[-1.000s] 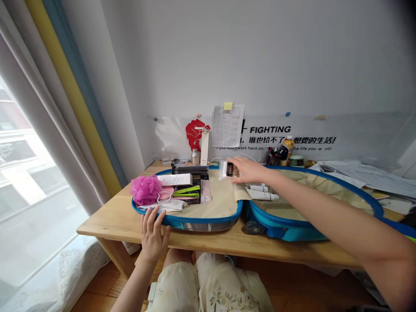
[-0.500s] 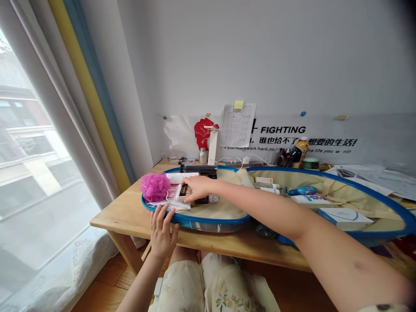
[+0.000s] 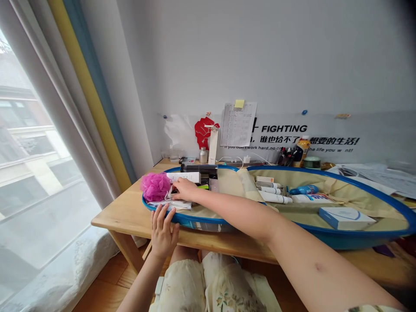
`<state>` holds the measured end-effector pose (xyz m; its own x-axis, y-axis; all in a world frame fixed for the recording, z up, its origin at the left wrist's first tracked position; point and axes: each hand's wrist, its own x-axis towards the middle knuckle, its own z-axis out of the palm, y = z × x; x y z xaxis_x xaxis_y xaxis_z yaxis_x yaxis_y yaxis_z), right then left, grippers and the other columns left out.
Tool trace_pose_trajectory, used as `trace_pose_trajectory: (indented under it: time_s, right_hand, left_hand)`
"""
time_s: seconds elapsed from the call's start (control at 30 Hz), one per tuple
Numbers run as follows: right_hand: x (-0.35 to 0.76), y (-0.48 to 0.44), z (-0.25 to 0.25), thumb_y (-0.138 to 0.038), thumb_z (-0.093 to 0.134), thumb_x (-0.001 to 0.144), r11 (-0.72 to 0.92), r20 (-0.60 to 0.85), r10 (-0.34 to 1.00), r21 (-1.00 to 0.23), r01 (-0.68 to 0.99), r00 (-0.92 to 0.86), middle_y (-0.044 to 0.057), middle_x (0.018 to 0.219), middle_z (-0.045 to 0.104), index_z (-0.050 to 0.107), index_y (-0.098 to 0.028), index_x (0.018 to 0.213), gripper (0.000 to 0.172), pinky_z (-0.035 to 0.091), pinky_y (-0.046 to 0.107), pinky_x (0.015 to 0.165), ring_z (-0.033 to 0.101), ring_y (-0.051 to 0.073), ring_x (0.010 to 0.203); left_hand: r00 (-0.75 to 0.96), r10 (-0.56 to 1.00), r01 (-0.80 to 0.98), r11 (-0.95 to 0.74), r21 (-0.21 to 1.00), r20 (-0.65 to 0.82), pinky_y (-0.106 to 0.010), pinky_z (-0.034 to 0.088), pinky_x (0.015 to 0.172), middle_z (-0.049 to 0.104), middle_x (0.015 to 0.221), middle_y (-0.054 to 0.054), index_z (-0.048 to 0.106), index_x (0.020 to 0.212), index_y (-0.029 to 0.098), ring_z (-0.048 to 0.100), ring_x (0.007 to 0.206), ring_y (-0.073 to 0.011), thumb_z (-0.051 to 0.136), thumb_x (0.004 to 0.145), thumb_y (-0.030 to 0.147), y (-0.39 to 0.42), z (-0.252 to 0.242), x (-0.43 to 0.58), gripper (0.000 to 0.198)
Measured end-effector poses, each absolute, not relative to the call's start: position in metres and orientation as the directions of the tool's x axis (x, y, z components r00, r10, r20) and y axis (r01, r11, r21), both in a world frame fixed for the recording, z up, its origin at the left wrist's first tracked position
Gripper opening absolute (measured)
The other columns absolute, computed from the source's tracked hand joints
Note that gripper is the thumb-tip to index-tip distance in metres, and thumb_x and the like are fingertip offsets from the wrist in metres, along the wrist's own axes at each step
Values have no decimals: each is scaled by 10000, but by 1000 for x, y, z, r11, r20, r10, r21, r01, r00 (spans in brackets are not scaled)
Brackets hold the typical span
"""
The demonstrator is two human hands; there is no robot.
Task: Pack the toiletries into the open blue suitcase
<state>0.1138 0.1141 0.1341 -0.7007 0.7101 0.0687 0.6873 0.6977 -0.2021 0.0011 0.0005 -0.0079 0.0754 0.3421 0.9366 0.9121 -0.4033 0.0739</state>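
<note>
My right hand (image 3: 185, 189) reaches across into the left half of an open toiletry case, its fingers closed on a small pack (image 3: 174, 193), mostly hidden, that looks like cotton swabs. A pink bath puff (image 3: 156, 187) sits just left of it. Behind lies a white box (image 3: 184, 177), with a black cylindrical item (image 3: 199, 168) farther back. My left hand (image 3: 165, 232) rests with fingers spread on the blue rim (image 3: 195, 219) at the case's near edge, below a flat clear packet (image 3: 175, 204).
The case's right half holds white tubes (image 3: 274, 198), a blue bottle (image 3: 303, 190) and a white-and-blue box (image 3: 347, 217). Along the wall stand an orange-capped bottle (image 3: 302, 149), a small silver bottle (image 3: 203, 154) and a white lamp (image 3: 212, 145). Papers (image 3: 370, 177) lie at the right.
My right hand has moved slightly left and lower with the pack, now covering most of it. A green-edged item and more tubes show. My left hand stays on the rim.
</note>
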Motion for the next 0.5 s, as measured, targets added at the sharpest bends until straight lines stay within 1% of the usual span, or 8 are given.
trace_pose_trajectory:
  time_s: [0.1, 0.17, 0.23, 0.3, 0.4, 0.43, 0.5]
  right_hand:
    - [121, 113, 146, -554, 575, 847, 714, 68, 681, -283, 640, -729, 8, 1201, 673, 718, -286, 1040, 360, 487, 355, 927, 628, 248, 1079]
    - [135, 114, 163, -529, 537, 878, 705, 96, 684, -341, 622, -723, -17, 1158, 700, 734, -279, 1018, 348, 475, 342, 944, 631, 238, 1073]
    - [161, 117, 184, -488, 552, 876, 672, 131, 720, -373, 639, -681, -59, 1149, 707, 725, -284, 1049, 318, 467, 305, 952, 627, 217, 1086]
    - [201, 122, 203, -439, 549, 879, 632, 146, 762, -380, 675, -631, -55, 1176, 700, 702, -284, 1097, 308, 470, 271, 941, 630, 181, 1083]
    - [279, 132, 225, -458, 469, 906, 517, 161, 854, -369, 773, -494, 19, 1191, 695, 673, -240, 1150, 386, 482, 303, 937, 639, 186, 1067]
    - [308, 134, 230, -479, 450, 906, 459, 157, 888, -361, 812, -432, 40, 1165, 703, 664, -230, 1167, 419, 493, 327, 923, 651, 199, 1038]
    - [364, 137, 233, -471, 458, 888, 328, 133, 945, -333, 884, -300, 70, 1104, 720, 668, -215, 1157, 427, 500, 363, 910, 667, 224, 993]
  left_hand:
    - [77, 343, 910, -408, 75, 936, -524, 234, 1175, 410, 1483, -138, 386, 1433, 228, 262, 1455, -281, 474, 929, 210, 0, -7, 1, 512]
    - [78, 343, 910, -407, 73, 936, -524, 231, 1177, 412, 1482, -138, 387, 1433, 227, 260, 1456, -282, 476, 927, 204, 0, -7, 1, 515]
    - [76, 344, 912, -404, 74, 936, -526, 230, 1178, 417, 1480, -138, 390, 1431, 226, 266, 1454, -285, 474, 926, 202, 0, -8, 1, 513]
    - [78, 343, 912, -404, 72, 936, -530, 235, 1175, 418, 1478, -141, 389, 1432, 224, 271, 1452, -290, 472, 927, 206, 1, -8, 1, 512]
    - [89, 336, 910, -409, 60, 938, -524, 234, 1177, 420, 1471, -147, 383, 1434, 219, 266, 1454, -288, 481, 925, 210, 1, -8, -1, 518]
    - [92, 334, 910, -410, 57, 938, -521, 229, 1180, 422, 1467, -148, 384, 1433, 217, 263, 1455, -285, 482, 925, 210, 1, -8, -1, 517]
    - [91, 331, 911, -408, 56, 939, -523, 217, 1185, 430, 1460, -145, 394, 1426, 218, 264, 1454, -285, 483, 925, 212, 2, -8, -2, 509]
